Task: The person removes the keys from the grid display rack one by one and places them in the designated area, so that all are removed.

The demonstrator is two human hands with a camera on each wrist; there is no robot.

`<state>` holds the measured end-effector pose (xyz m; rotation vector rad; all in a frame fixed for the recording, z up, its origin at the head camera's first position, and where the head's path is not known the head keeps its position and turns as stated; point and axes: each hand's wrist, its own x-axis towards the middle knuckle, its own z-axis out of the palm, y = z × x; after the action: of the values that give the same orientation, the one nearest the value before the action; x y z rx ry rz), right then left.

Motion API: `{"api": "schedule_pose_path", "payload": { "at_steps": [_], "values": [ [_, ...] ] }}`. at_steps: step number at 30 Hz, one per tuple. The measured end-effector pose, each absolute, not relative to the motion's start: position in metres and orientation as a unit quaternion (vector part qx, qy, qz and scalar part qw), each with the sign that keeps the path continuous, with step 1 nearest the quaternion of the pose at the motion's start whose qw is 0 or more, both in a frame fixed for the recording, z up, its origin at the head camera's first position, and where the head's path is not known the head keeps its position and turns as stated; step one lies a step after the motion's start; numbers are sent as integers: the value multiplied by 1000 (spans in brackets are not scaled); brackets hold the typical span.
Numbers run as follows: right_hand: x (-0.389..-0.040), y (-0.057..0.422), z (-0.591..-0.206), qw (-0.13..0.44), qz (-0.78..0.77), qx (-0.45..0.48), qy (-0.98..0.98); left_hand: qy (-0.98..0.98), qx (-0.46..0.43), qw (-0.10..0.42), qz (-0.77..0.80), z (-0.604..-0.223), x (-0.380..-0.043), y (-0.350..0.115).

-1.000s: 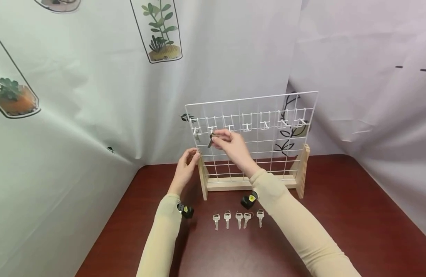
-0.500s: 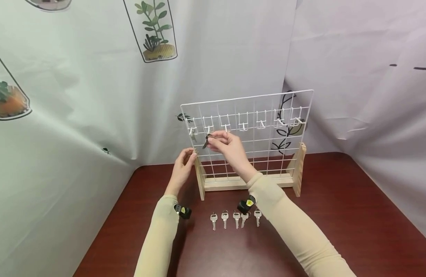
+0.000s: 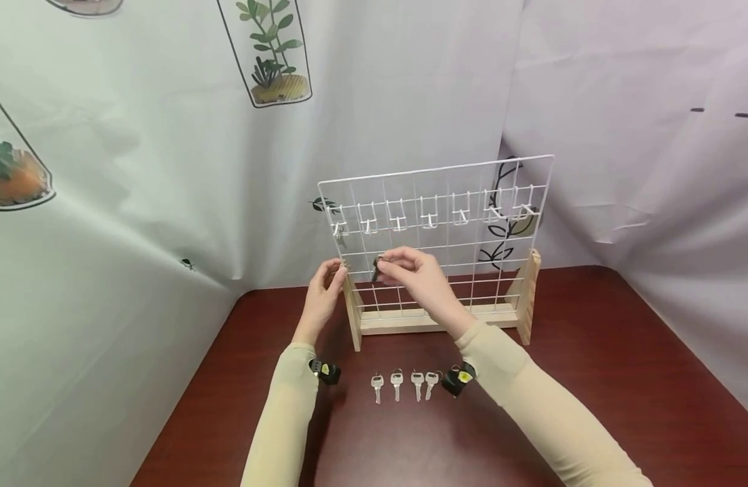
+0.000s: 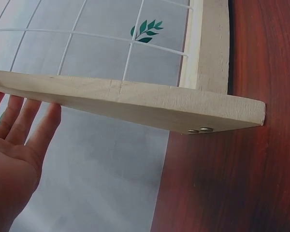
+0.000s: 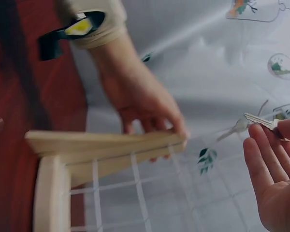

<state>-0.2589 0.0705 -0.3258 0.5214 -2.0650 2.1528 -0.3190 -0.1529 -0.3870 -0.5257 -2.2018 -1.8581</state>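
Note:
My right hand (image 3: pixel 424 281) pinches a key (image 3: pixel 376 269) between thumb and fingers, in front of the white wire grid rack (image 3: pixel 435 257) and below its row of hooks. In the right wrist view the toothed blade of this key (image 5: pixel 259 120) points out from the fingertips. My left hand (image 3: pixel 321 294) grips the upper end of the rack's left wooden post (image 3: pixel 352 311); in the left wrist view its fingers (image 4: pixel 48 126) lie along the post's outer side. Another key (image 3: pixel 341 238) hangs on the leftmost hook.
Several keys with rings (image 3: pixel 397 385) lie in a row on the dark red table (image 3: pixel 374 446) in front of the rack. The right wrist camera (image 3: pixel 456 381) covers the row's right end. Behind the rack hangs a pale printed curtain (image 3: pixel 410 88).
My right hand has moved down and to the right, away from the second hook, with the key still pinched. My left hand stays at the left post.

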Motion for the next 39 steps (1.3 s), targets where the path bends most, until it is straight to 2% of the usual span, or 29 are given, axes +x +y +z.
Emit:
{"api": "schedule_pose_path", "payload": {
  "at_steps": [8,14,30,39],
  "values": [
    [-254,107,-350,65,658,151,-735,-743,-185,118,-633,-386,-321,-151],
    [-256,127,-353,81,656,139,-737,-745,-189,117,-629,-384,-322,-152],
    [-247,158,-361,84,659,106,-740,-749,-188,95,-628,-389,-318,-152],
    [-244,161,-358,92,649,108,-748,-738,-191,104,-639,-387,-320,-153]
  ]
}}
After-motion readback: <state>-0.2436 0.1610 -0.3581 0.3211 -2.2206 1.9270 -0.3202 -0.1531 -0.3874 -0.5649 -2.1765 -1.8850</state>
